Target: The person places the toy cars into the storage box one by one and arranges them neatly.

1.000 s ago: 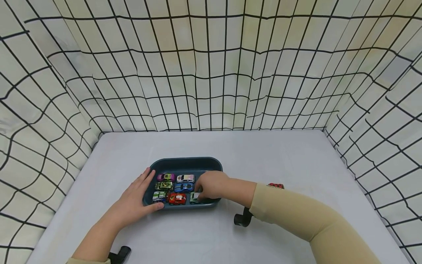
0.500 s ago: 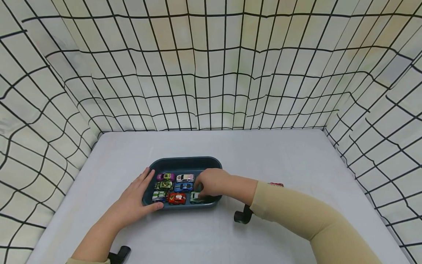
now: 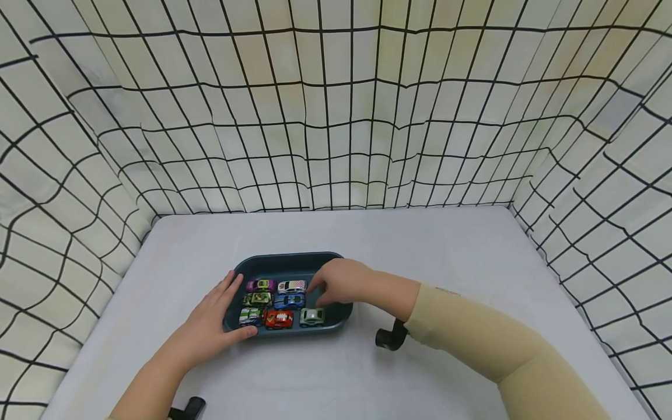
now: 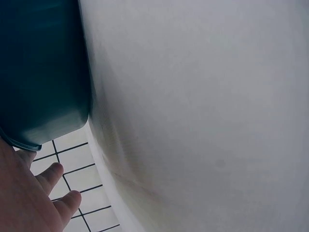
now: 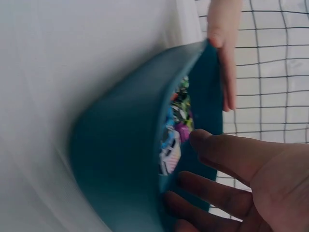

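Note:
A dark teal tray (image 3: pixel 280 263) stands on the white table with several toy cars in it. My left hand (image 3: pixel 207 318) rests along its left end, fingers straight and spread, thumb at the near rim. My right hand (image 3: pixel 343 283) hovers over the tray's right part, fingers loosely bent and holding nothing. Just below those fingertips sits a pale green toy car (image 3: pixel 312 317). To its left are a red toy car (image 3: pixel 279 319) and a green-and-white one (image 3: pixel 251 317). Blue (image 3: pixel 289 301), white (image 3: pixel 291 286), purple (image 3: pixel 260 285) and camouflage-green (image 3: pixel 258 299) cars fill two columns behind.
Black-lined netting (image 3: pixel 336 140) over pale cloth encloses the back and sides of the table (image 3: pixel 409 245). Black camera mounts (image 3: pixel 391 336) hang at both wrists. The right sleeve (image 3: pixel 472 326) crosses the table's right side.
My right hand has let go of the pale green toy car and risen slightly away from it. The red car beyond the right sleeve is now almost wholly hidden. The left hand keeps its place.

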`<state>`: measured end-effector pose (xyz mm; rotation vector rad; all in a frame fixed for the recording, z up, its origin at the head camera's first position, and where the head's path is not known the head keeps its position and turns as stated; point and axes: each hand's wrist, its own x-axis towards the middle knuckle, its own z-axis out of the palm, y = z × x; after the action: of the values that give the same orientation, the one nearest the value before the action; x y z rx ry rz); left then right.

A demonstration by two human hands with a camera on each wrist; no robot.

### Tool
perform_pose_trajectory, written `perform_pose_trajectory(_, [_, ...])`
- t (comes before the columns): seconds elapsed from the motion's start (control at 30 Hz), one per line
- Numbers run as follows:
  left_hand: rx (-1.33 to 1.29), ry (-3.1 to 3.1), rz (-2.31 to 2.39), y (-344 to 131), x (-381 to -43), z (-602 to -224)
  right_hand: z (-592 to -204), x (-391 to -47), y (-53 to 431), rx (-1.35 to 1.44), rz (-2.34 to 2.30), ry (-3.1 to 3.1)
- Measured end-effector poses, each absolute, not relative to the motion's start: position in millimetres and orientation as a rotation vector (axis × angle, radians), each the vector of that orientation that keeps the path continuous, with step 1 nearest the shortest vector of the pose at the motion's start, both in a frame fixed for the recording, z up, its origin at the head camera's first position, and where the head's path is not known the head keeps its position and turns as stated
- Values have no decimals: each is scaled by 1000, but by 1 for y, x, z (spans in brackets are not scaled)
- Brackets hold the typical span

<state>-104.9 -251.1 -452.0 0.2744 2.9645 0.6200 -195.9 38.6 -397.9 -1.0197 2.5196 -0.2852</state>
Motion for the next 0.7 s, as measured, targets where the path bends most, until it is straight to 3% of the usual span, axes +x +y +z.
perform_pose_trajectory(0.33, [266,2960,646,-252,-104,-452,-373,-198,74,-978,-384,2545])
perform_pose_trajectory(0.7, [271,2973,634,-254,-105,-456,-370,-204,138,-742,-429,2595])
